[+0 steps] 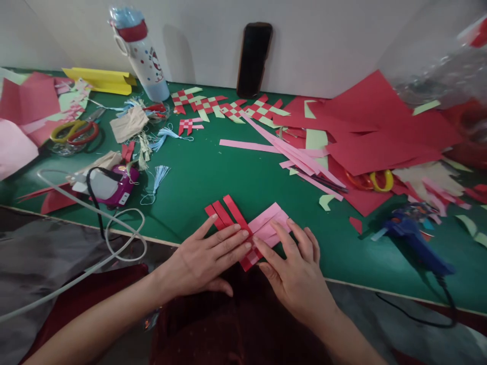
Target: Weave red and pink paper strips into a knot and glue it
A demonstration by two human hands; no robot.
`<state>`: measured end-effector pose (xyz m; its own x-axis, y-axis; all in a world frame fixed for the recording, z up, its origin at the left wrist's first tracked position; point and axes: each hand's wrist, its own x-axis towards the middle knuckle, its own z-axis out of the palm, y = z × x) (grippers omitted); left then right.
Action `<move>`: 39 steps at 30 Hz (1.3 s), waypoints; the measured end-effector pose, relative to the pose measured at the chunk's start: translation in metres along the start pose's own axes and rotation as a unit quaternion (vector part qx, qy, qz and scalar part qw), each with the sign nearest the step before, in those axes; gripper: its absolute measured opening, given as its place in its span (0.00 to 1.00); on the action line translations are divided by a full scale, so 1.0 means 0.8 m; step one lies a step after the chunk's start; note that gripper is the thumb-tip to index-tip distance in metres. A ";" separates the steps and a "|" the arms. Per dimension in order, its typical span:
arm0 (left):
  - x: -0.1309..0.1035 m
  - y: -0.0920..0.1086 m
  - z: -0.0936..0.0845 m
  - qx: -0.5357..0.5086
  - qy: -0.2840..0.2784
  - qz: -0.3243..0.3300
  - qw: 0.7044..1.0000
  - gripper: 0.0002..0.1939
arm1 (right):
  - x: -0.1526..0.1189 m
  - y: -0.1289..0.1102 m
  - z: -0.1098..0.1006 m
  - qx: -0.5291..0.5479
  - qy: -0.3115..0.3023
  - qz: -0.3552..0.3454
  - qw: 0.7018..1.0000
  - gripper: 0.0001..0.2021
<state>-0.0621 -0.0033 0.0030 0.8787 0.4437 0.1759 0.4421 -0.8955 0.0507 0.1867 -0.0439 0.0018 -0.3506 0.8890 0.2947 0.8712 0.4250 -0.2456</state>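
Near the table's front edge lies a piece of woven paper strips (249, 261), checked red and pink at its lower corner. Its red strips (232, 206) fan out to the upper left, and its pink strips (268, 218) run to the upper right. My left hand (213, 253) lies flat over the red side, fingers stretched out and thumb apart. On the pink side, my right hand (294, 261) rests with spread, slightly bent fingertips touching the paper. Part of the weave is hidden under my fingers.
Finished woven paper fish (207, 105) line the back, below a phone (254, 58) and a bottle (142, 56). Red sheets (365, 116) and pink strips (289, 152) are heaped right, near a blue glue gun (414, 243). Scissors (74, 133), tassels (160, 177) and a purple power adapter (124, 185) sit left.
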 end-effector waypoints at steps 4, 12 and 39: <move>0.007 -0.003 0.008 -0.012 0.005 0.012 1.000 0.41 | -0.001 -0.003 0.001 0.009 -0.006 0.008 1.000 0.17; 0.008 -0.006 0.009 -0.045 0.007 0.009 0.999 0.42 | 0.004 0.017 -0.002 -0.036 -0.023 0.041 0.998 0.17; 0.003 -0.004 0.003 -0.051 0.034 -0.063 0.996 0.42 | 0.019 0.031 -0.007 -0.086 -0.026 -0.070 0.993 0.35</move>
<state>-0.0607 0.0008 0.0014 0.8017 0.5526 0.2278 0.5246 -0.8332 0.1751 0.2050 -0.0210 0.0056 -0.4865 0.8321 0.2664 0.8566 0.5143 -0.0423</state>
